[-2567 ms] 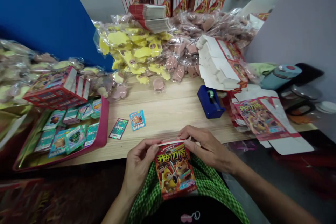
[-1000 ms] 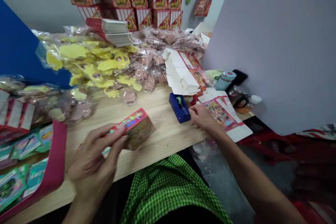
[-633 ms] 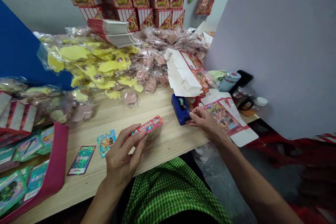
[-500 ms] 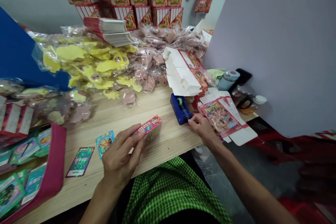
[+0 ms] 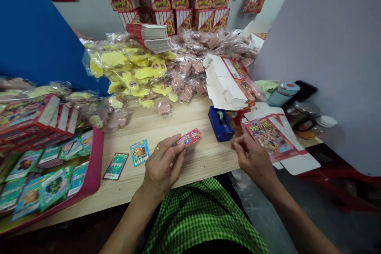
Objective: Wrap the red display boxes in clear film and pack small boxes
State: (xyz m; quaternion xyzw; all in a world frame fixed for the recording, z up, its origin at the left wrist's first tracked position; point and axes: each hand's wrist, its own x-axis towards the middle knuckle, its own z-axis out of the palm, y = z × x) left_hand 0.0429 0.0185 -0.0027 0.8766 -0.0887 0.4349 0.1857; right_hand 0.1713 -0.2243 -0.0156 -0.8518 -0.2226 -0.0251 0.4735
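My left hand (image 5: 163,162), a ring on one finger, is closed around a small red printed box (image 5: 190,138) held above the table. The box's narrow holographic end faces up; its lower part is hidden behind my fingers. My right hand (image 5: 251,154) is closed in a pinch just right of the blue tape dispenser (image 5: 220,125), apart from it. The piece of tape in that pinch barely shows. Left of my left hand, a blue picture card (image 5: 139,152) and a green holographic card (image 5: 116,166) lie on the table.
A pink-rimmed tray (image 5: 97,158) of cards stands at left, red boxes (image 5: 35,117) behind it. Bagged yellow figures (image 5: 133,71) and pink ones (image 5: 187,75) are heaped at the back. Flattened cartons (image 5: 272,137) and a blue flask (image 5: 282,93) are at right.
The box came up from my lap in my left hand. My right hand went to the tape dispenser, pulled at its tape, and has now drawn back slightly to the right.
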